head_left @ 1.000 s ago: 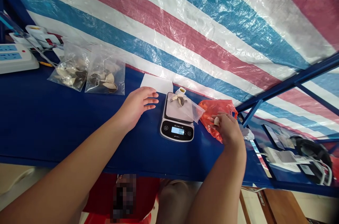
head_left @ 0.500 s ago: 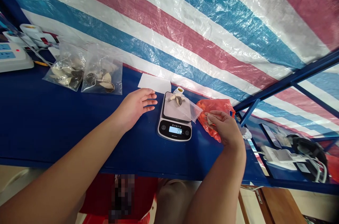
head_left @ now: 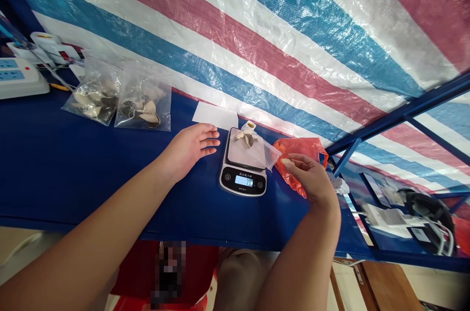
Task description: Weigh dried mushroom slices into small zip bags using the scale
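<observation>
Now the black digital kitchen scale (head_left: 243, 181) stands squarely between the hands, narrow gap beside the open left hand (head_left: 189, 150) at 9 o'clock, orange-red plastic bag (head_left: 293, 148) crowding 3 o'clock, striped woven tarp (head_left: 235, 51) walling off 12 o'clock, passable strip of blue tabletop (head_left: 242, 223) at 6 o'clock

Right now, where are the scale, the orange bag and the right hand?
Scale (head_left: 243, 181): head view, on its black display panel.
Orange bag (head_left: 293, 149): head view, on its upper middle.
Right hand (head_left: 312, 179): head view, on the back of the hand.
</observation>
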The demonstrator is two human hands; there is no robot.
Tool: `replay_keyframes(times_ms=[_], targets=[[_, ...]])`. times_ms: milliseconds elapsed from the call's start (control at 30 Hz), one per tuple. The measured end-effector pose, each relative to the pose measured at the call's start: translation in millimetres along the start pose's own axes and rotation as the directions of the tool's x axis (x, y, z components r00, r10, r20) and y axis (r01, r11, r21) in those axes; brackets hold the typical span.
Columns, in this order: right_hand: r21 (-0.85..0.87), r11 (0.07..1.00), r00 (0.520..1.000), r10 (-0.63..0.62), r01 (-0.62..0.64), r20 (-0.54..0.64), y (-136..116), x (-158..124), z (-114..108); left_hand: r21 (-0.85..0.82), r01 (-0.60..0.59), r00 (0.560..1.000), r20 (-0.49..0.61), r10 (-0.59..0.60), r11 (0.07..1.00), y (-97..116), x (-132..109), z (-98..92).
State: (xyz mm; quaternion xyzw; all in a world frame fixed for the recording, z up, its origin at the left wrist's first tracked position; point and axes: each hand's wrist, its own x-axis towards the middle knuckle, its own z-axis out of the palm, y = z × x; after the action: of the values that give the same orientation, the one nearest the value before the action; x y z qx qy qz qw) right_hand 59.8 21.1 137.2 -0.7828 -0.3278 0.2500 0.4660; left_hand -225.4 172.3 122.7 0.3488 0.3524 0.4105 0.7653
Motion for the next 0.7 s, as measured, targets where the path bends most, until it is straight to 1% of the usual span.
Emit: replay_keyframes(times_ms=[133, 233, 333, 467, 567, 700], targets=[[0.019, 0.996, 0.995, 0.083, -0.082, -0.053, 0, 1, -2, 0.003, 0.009, 1.0, -0.001, -0.009, 1.0, 0, 0, -0.6], [-0.011, 0.996, 0.991, 0.092, -0.094, -0.097, 1, 1, -4, 0.004, 0.016, 1.0, 0.005, -0.016, 1.0, -1, 0, -1.1], [-0.026, 0.995, 0.992, 0.09, -0.092, -0.09, 3, 1, -6, 0.004, 0.021, 1.0, 0.006, -0.021, 1.0, -1, 1, -0.9], [0.03, 0.994, 0.989, 0.111, -0.109, -0.099, 8, 3, -6, 0.003, 0.028, 1.0, 0.002, -0.028, 1.0, -1, 1, -0.4], [0.032, 0.995, 0.99, 0.102, -0.1, -0.094, 11, 5, -6, 0.001, 0.03, 1.0, 0.001, -0.03, 1.0, -1, 1, 0.3], [0.048, 0.996, 0.993, 0.085, -0.081, -0.076, 6, 5, 5, 0.005, 0.038, 0.999, -0.006, -0.038, 0.999, 1, 0, 2.8]])
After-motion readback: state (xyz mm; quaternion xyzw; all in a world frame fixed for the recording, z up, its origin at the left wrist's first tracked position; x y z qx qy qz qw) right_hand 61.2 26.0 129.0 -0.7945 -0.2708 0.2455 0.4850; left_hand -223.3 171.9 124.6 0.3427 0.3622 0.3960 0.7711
